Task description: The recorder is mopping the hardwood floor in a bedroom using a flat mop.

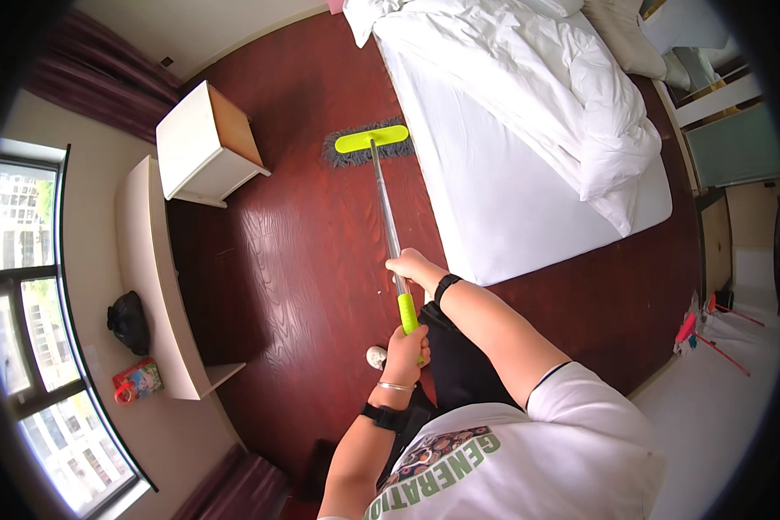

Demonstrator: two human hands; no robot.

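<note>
I have both sets of fingers wrapped round the mop [387,217], one above the other. My left fingers [424,345] are closed on the lime-green grip [407,314] at the near end, close to my body. My right fingers [396,263] are curled round the bare metal pole farther along, just beyond that grip. The pole slopes away from me to the mop head, which lies flat on the dark red wooden floor [312,234]. Its lime-green plate [355,140] sits crosswise over a grey fringe [329,154], and the right end of the fringe is right at the side of the bed [503,204]; I can't tell whether the two touch.

The bed has a white cover, with a rumpled white quilt [537,95] heaped over its far right part. To the left of the mop head, well apart from it, stands a white cabinet [195,143]. Nearer me along the left wall runs a long white surface [152,277], with a black bag [128,322] and a red package [139,381] by its wall-side edge, below the window [39,321]. I wear a black band on each wrist.
</note>
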